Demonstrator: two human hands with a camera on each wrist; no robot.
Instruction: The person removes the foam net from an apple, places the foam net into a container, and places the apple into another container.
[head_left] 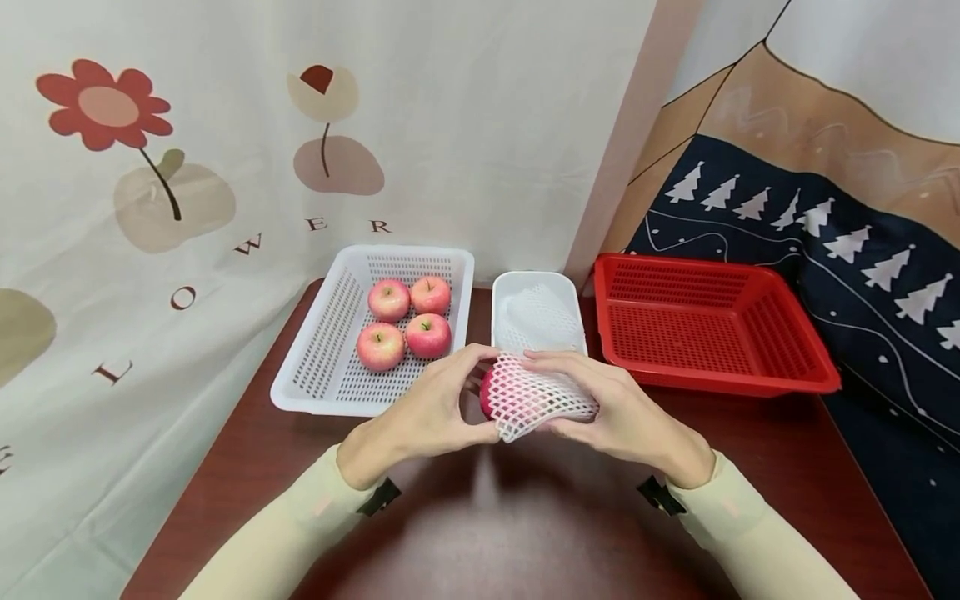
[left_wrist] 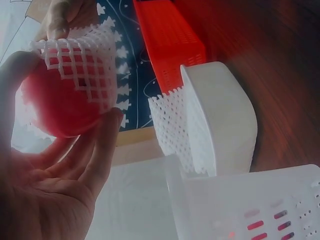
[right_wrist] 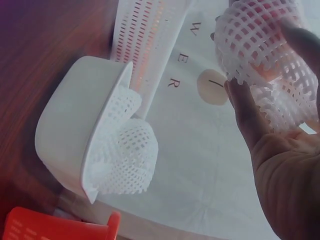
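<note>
Over the table, in front of the small white tub, a red apple [head_left: 486,395] is partly covered by a white foam fruit net [head_left: 542,398]. My left hand [head_left: 420,408] holds the apple at its bare left end, thumb below and fingers above. From the other side my right hand [head_left: 633,408] grips the net, whose right part narrows inside that hand. In the left wrist view the apple's bare red skin [left_wrist: 60,110] shows below the net's edge. The right wrist view shows the net [right_wrist: 260,40] wrapped round the fruit, with its loose end near the palm.
Several apples [head_left: 381,347] lie in a white perforated basket [head_left: 300,367] at the left. The white tub [head_left: 498,292] behind the hands contains more foam nets [head_left: 536,312]. A red basket [head_left: 705,379] stands at the right, near the patterned curtain [head_left: 480,125].
</note>
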